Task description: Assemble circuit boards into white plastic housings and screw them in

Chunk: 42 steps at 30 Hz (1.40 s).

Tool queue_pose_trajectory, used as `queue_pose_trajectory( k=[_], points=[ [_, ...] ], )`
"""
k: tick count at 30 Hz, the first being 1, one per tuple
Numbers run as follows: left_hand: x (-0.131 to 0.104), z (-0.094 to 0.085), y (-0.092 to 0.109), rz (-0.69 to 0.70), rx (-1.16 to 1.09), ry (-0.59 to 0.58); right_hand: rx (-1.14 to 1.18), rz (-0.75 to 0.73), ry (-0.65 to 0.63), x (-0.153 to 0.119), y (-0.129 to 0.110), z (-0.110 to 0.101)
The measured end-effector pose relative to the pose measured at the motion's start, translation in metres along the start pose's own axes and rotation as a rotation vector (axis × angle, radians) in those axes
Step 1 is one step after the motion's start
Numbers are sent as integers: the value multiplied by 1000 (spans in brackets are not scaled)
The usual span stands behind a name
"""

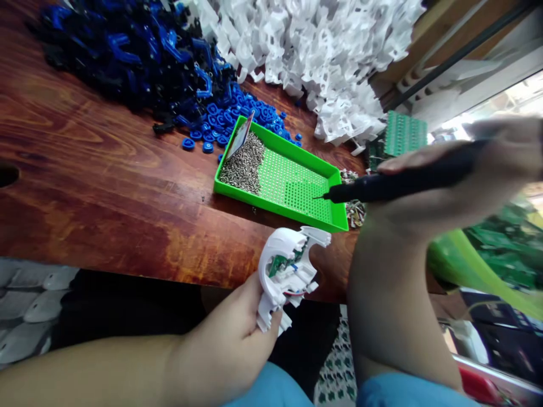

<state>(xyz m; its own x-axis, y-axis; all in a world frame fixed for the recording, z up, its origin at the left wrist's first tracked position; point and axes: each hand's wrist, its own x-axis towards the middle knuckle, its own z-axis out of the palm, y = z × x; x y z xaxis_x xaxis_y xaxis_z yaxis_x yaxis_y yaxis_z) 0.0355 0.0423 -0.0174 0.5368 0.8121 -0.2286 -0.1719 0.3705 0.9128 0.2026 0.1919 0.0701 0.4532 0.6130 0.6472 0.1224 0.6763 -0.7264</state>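
Driver (399, 182), slim, black and motion-blurred, is gripped in the closed right hand (475, 192), its thin tip over the perforated floor of a smooth green plastic tray (271, 206), where small metallic screws (244, 169) lie heaped at one end. Left hand (237, 328) curls around a curved white plastic housing (301, 277), near the edge of the grained, reddish wooden table (106, 198). The step seems to be screw pick-up; the next move calls for steady tip alignment.
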Motion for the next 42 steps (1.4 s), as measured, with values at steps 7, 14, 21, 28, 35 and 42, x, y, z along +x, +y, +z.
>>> queue_pose_trajectory(
  k=[7,14,21,28,35,42],
  points=[
    [1,-2,-6,1,-27,-33,11,-236,2,22,45,25],
    [2,-7,1,-173,-236,-110,13,-270,-19,24,66,25],
    [3,-12,4,-310,-534,-365,-74,-194,-198,21,51,2],
    [6,-10,-2,-241,-346,-354,-34,-99,-104,10,38,10],
    [6,-13,-2,-116,-243,-406,142,-189,65,7,36,18],
    [9,-16,1,-15,-8,-393,83,-149,43,6,34,17]
  ],
)
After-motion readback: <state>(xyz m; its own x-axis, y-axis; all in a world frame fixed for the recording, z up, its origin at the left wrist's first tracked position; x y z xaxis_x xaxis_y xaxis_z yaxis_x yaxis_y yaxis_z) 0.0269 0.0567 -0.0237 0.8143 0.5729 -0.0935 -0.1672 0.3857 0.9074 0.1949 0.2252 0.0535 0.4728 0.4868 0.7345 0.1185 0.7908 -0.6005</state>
